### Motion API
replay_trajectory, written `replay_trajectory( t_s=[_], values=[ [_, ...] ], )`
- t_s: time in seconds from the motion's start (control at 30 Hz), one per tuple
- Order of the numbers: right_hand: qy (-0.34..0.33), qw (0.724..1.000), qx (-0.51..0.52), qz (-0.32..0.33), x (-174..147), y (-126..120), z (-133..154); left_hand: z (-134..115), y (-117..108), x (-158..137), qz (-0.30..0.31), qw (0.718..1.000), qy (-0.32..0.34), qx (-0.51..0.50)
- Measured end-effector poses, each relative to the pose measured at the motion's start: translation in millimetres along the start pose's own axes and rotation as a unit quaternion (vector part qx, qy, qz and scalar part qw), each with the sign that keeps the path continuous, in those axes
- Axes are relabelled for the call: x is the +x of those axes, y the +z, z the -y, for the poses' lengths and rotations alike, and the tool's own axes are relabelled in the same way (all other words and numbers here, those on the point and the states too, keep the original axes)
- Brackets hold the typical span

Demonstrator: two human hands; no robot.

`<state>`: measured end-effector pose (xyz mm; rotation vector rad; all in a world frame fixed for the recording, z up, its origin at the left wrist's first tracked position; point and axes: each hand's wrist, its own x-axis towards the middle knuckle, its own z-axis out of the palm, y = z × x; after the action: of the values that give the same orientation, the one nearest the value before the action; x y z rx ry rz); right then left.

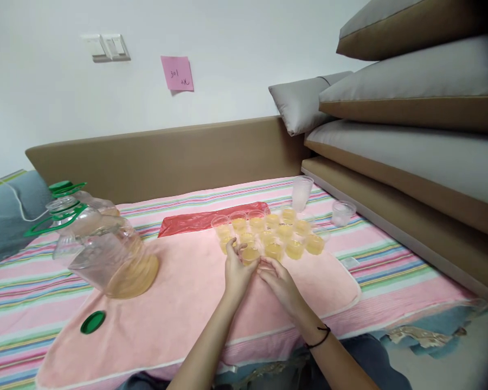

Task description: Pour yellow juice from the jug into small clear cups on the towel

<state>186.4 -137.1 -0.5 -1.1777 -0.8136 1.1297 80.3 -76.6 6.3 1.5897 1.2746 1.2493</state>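
A clear plastic cup (pixel 250 254) of yellow liquid stands at the near edge of a group of similar cups. My left hand (pixel 238 265) is closed around its left side, with the thumb reaching across the front. From the right, my right hand (pixel 277 279) has its fingertips pressed against the same cup, close to my left thumb. Just beyond are several more filled cups, including one cup (pixel 273 251) to the right and another cup (pixel 294 248) farther along. They stand in rows on a pink towel (pixel 179 303).
A large clear jug (pixel 114 260) with yellow liquid stands uncapped at left, another jug (pixel 85 195) behind it. A green cap (pixel 92 322) lies nearby. A red plastic bag (pixel 187 222), stacked cups (pixel 301 193) and lids (pixel 343 213) are at the back. Cushions (pixel 410 141) rise at right.
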Motion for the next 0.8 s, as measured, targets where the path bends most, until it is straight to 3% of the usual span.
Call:
replay_trajectory(
  t_s=[0.8],
  values=[
    [0.046, 0.999, -0.005, -0.003, 4.8, 1.0, -1.1, 10.5, 4.2, 1.2, 0.019, 0.999, -0.021, 0.020]
  ],
)
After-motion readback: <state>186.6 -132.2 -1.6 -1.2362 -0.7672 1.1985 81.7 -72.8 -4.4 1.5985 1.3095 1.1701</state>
